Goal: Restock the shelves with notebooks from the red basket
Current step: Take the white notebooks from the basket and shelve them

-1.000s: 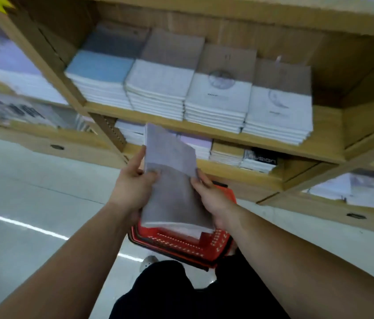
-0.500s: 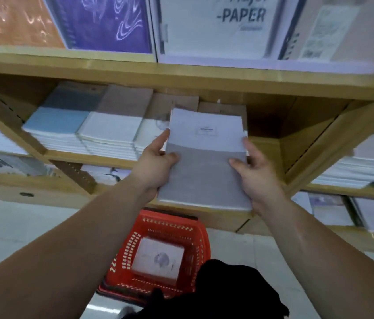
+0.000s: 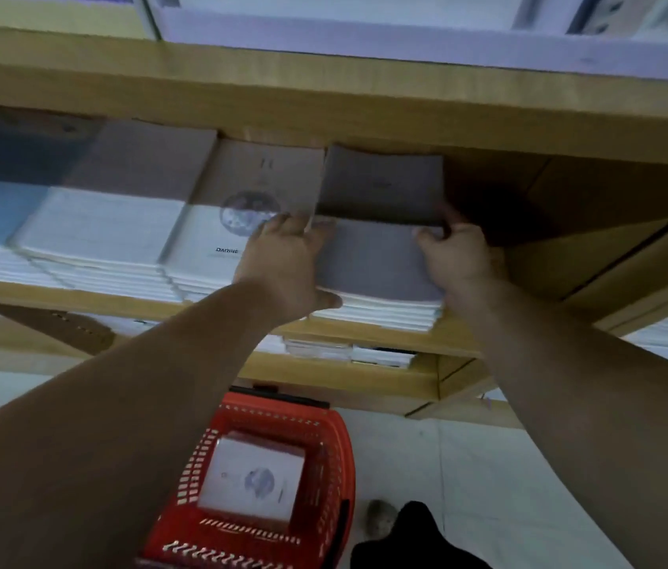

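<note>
I am gripping the grey notebooks [image 3: 377, 256] by both side edges, left hand [image 3: 283, 260] and right hand [image 3: 457, 252] apart, so the bundle is settling squarely onto the rightmost pile on the shelf [image 3: 455, 338]. It is lying between my hands. Another notebook [image 3: 254, 478] is waiting in the red basket [image 3: 336, 445] below.

wooden shelf [image 3: 77, 297]: four notebook stacks [image 3: 119, 227] | floor [image 3: 509, 486]: red basket [image 3: 336, 445]

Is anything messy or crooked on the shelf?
Nothing stands out. The left hand and right hand hold the grey notebooks squarely on their pile; one notebook lies flat in the red basket.
</note>
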